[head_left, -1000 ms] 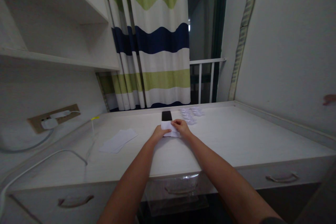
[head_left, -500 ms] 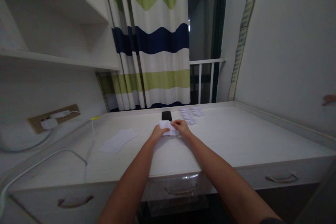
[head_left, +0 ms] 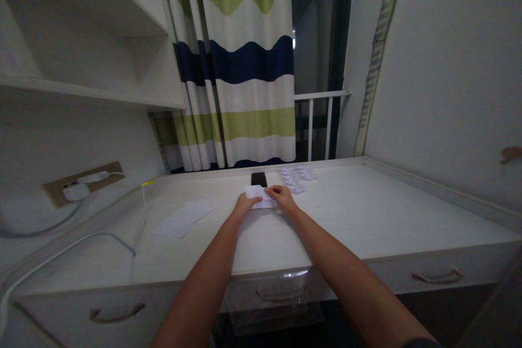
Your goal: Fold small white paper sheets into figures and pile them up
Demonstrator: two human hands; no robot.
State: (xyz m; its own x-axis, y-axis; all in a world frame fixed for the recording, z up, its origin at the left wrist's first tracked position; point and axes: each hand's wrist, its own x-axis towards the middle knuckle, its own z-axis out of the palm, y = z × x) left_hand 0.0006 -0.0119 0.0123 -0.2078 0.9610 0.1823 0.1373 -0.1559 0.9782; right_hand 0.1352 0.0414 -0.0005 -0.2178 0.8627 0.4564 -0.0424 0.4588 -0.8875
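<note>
Both my hands meet at the middle of a white desk [head_left: 367, 217] over a small folded white paper [head_left: 258, 196]. My left hand [head_left: 243, 208] pinches its left side with closed fingers. My right hand [head_left: 282, 199] grips its right edge, fingers curled. The paper sits just in front of a black phone [head_left: 259, 179] lying flat on the desk.
A stack of white sheets [head_left: 183, 218] lies to the left. Several small folded paper pieces [head_left: 296, 176] sit behind my right hand. A wall socket with plugs and cables [head_left: 81, 185] is at far left. Shelves hang above left; a striped curtain [head_left: 240, 65] hangs behind. Drawers line the desk front.
The folded paper has shifted slightly away from me and been pressed flatter between my hands. My arms have barely moved.
</note>
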